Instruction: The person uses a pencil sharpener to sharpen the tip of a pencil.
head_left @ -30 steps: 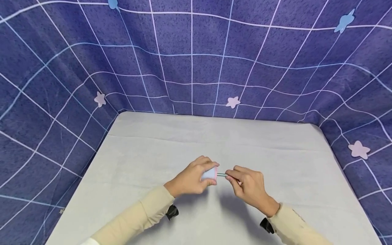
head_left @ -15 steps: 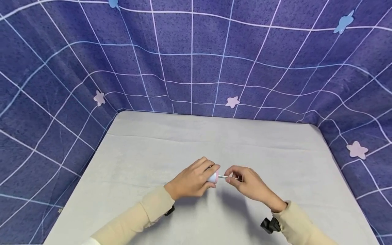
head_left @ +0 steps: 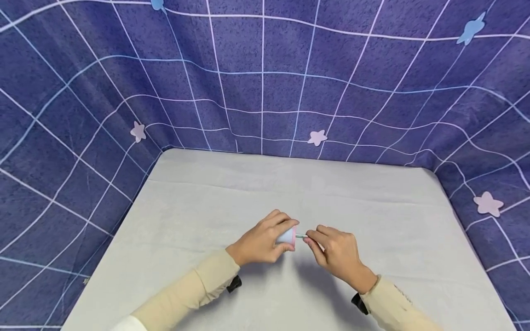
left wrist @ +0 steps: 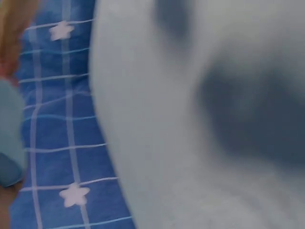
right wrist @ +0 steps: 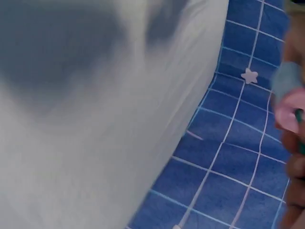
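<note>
My left hand [head_left: 262,240] grips a light blue pencil sharpener [head_left: 285,236] with a pink end, thumb below and fingers over the top. A thin green pencil [head_left: 301,236] stands in the hole of that pink end, which faces right. My right hand [head_left: 340,253] pinches the pencil between thumb and fingertips, close to the sharpener. In the left wrist view the blue body [left wrist: 9,126] shows at the left edge. The pink face [right wrist: 287,110] and its hole appear at the right edge of the right wrist view. The pencil's tip is hidden inside.
Both hands are above a table with a white cloth [head_left: 232,184], and their shadows fall on it. A blue-purple grid curtain [head_left: 281,92] with star shapes encloses the back and sides. Black wrist cameras [head_left: 234,283] sit under both sleeves.
Half a second ago my right hand was rolled, with the pencil's back end showing past the fingers; now it has rolled back. The left hand has turned slightly, still holding the sharpener.
</note>
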